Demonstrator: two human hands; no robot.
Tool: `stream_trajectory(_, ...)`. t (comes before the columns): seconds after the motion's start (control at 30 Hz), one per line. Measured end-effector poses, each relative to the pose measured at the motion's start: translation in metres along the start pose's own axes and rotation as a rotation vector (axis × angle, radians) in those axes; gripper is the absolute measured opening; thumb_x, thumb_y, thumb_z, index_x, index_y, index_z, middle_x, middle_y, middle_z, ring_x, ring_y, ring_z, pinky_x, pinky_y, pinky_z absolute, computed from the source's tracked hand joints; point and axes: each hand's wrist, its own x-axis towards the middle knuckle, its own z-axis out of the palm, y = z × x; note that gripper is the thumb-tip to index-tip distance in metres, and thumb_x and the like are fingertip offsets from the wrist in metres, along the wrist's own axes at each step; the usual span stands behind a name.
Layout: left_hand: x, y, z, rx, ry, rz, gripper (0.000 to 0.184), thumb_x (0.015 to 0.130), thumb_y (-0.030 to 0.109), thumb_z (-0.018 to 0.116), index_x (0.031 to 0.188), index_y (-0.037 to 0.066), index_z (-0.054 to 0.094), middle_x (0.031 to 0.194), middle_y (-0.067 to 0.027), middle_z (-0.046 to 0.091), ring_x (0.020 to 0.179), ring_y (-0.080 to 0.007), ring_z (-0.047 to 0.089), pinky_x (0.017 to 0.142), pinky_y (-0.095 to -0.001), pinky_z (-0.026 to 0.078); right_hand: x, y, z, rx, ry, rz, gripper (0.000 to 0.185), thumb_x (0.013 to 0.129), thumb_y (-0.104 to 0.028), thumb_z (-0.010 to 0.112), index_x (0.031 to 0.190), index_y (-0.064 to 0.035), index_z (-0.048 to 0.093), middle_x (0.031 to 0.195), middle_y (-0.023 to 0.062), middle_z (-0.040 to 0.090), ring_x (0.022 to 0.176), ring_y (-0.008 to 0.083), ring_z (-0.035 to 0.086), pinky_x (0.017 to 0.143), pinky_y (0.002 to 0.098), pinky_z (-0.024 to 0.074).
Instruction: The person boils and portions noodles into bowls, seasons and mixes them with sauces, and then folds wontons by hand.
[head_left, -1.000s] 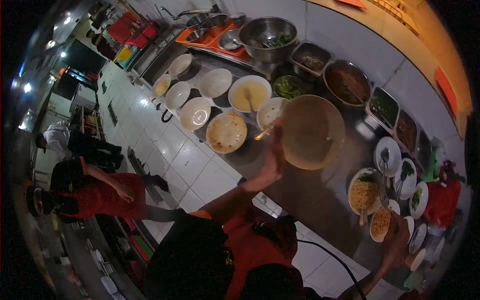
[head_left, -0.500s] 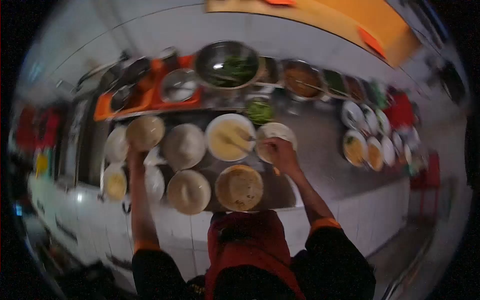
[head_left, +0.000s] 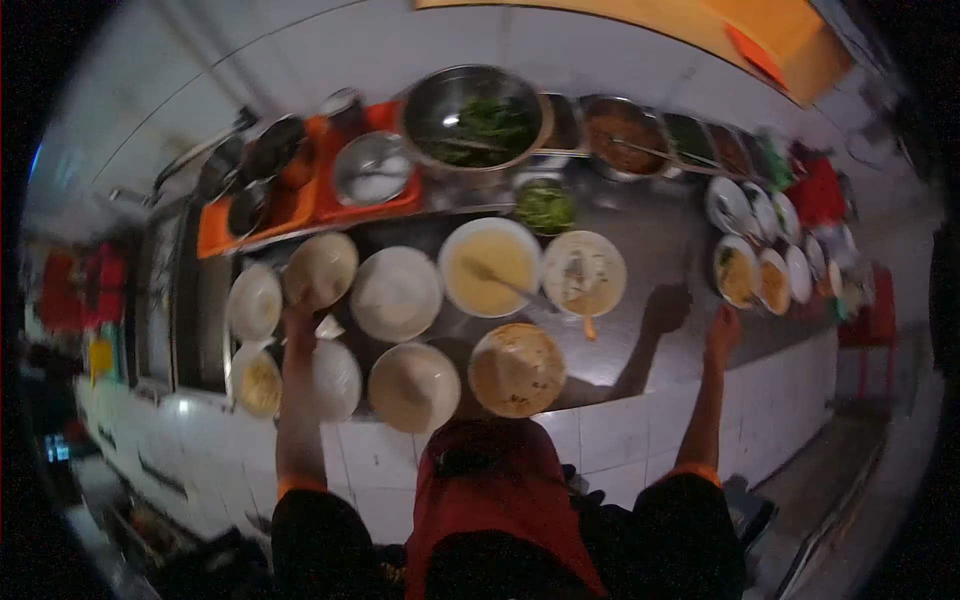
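My left hand (head_left: 301, 318) is closed on the near rim of a cream bowl (head_left: 322, 268) at the left of the counter. My right hand (head_left: 724, 328) is stretched far right, just below an oval plate of noodles (head_left: 738, 272); blur hides its fingers, and whether it touches the plate I cannot tell. Mid-counter is a white bowl of pale yellow liquid (head_left: 505, 262) with a utensil in it. Beside it sits a cream bowl with food traces (head_left: 597, 262) and an orange-handled utensil. Nearer me is a brown-stained bowl (head_left: 517, 370).
Several more bowls stand around my left arm, one being a white bowl (head_left: 396, 293). Along the back are a steel bowl of greens (head_left: 475, 120), orange trays (head_left: 370, 205) and a pot of reddish sauce (head_left: 625, 140). Several small plates crowd the right end near a red cloth (head_left: 815, 200).
My right hand has left the cream bowl with the orange-handled utensil and swung right towards the noodle plates. My left hand stays on its bowl. The view has shifted slightly.
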Motion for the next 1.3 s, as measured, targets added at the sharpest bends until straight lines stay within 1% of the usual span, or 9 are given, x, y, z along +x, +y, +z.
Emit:
stream_trajectory(0.1, -0.014, 0.031, 0.023, -0.115, 0.047, -0.267, 0.049, 0.084, 0.031, 0.062, 0.112, -0.008, 0.053, 0.100, -0.0171, 0.061, 0.088, -0.0265, 0.062, 0.070, -0.0396, 0.053, -0.061, -0.131, 0.022, 0.001, -0.215, -0.276, 0.024, 0.091, -0.016, 0.051, 0.107, 0.0004, 0.059, 0.099, 0.0139, 0.061, 0.087, 0.0237, 0.059, 0.076, 0.0349, 0.0464)
stream_trajectory(0.17, -0.004, -0.001, -0.011, 1.265, -0.190, 0.670, 0.046, 0.084, 0.030, 0.062, 0.111, -0.006, 0.054, 0.087, -0.0146, 0.065, 0.072, -0.0217, 0.062, 0.058, -0.0353, 0.050, -0.104, -0.213, 0.045, -0.018, -0.436, -0.447, 0.023, 0.091, -0.014, 0.051, 0.107, -0.0008, 0.059, 0.098, 0.0148, 0.061, 0.088, 0.0254, 0.059, 0.078, 0.0363, 0.0458)
stream_trajectory(0.23, -0.053, 0.047, 0.005, 0.078, 0.111, -0.119, 0.044, 0.079, 0.030, 0.067, 0.105, -0.004, 0.055, 0.075, -0.0101, 0.064, 0.072, -0.0193, 0.061, 0.059, -0.0308, 0.048, -0.141, -0.256, 0.084, -0.023, -0.627, -0.624, 0.022, 0.091, -0.013, 0.050, 0.107, -0.0019, 0.060, 0.097, 0.0157, 0.060, 0.088, 0.0270, 0.058, 0.079, 0.0377, 0.0453)
stream_trajectory(0.4, -0.118, 0.054, -0.133, 0.455, 0.950, 0.638, 0.027, 0.084, 0.013, 0.055, 0.105, -0.003, 0.054, 0.089, -0.0096, 0.056, 0.071, -0.0251, 0.058, 0.073, -0.0350, 0.047, -0.145, -0.259, 0.147, -0.448, -0.504, -0.915, 0.019, 0.086, -0.009, 0.050, 0.099, -0.0029, 0.062, 0.094, 0.0161, 0.059, 0.090, 0.0333, 0.054, 0.080, 0.0431, 0.0427)
stream_trajectory(0.47, -0.117, 0.022, -0.180, 0.292, 1.042, 0.281, 0.024, 0.082, 0.012, 0.051, 0.101, -0.003, 0.054, 0.078, -0.0065, 0.053, 0.069, -0.0231, 0.056, 0.069, -0.0332, 0.046, -0.147, -0.270, 0.149, -0.508, -0.591, -0.789, 0.018, 0.085, -0.010, 0.051, 0.097, -0.0042, 0.063, 0.092, 0.0155, 0.059, 0.089, 0.0330, 0.055, 0.078, 0.0431, 0.0432)
stream_trajectory(0.57, -0.115, -0.005, -0.214, -0.081, 0.415, -0.350, 0.024, 0.083, 0.015, 0.049, 0.097, -0.003, 0.056, 0.076, -0.0054, 0.054, 0.069, -0.0180, 0.054, 0.065, -0.0307, 0.044, -0.147, -0.269, 0.156, -0.699, -0.515, -0.820, 0.017, 0.083, -0.011, 0.053, 0.096, -0.0064, 0.063, 0.092, 0.0147, 0.060, 0.088, 0.0321, 0.056, 0.077, 0.0429, 0.0437)
stream_trajectory(0.7, -0.116, -0.024, -0.221, -0.102, 0.129, -0.067, 0.030, 0.091, 0.020, 0.045, 0.106, -0.003, 0.057, 0.091, -0.0052, 0.061, 0.078, -0.0121, 0.054, 0.068, -0.0266, 0.043, -0.155, -0.282, 0.165, -1.052, -0.345, -0.844, 0.028, 0.091, -0.029, 0.049, 0.108, -0.0073, 0.057, 0.106, 0.0140, 0.055, 0.099, 0.0348, 0.051, 0.083, 0.0526, 0.0382)
stream_trajectory(1.03, -0.127, 0.020, -0.234, -0.253, 0.122, -0.190, 0.037, 0.091, 0.015, 0.041, 0.125, 0.000, 0.045, 0.114, -0.0081, 0.056, 0.103, -0.0164, 0.052, 0.089, -0.0296, 0.041, -0.278, -0.632, 0.302, 0.324, -0.605, -1.287, 0.019, 0.084, -0.015, 0.057, 0.097, -0.0032, 0.063, 0.090, 0.0166, 0.063, 0.083, 0.0331, 0.061, 0.074, 0.0400, 0.0487)
stream_trajectory(1.3, -0.076, 0.131, -0.204, -0.248, -0.037, -0.231, 0.056, 0.092, 0.038, 0.048, 0.133, 0.002, 0.035, 0.121, -0.0109, 0.049, 0.111, -0.0198, 0.046, 0.093, -0.0339, 0.039, -0.321, -0.746, 0.466, -0.480, -0.894, -1.351, 0.022, 0.070, -0.013, 0.058, 0.087, -0.0014, 0.067, 0.085, 0.0203, 0.065, 0.086, 0.0327, 0.064, 0.072, 0.0420, 0.0498)
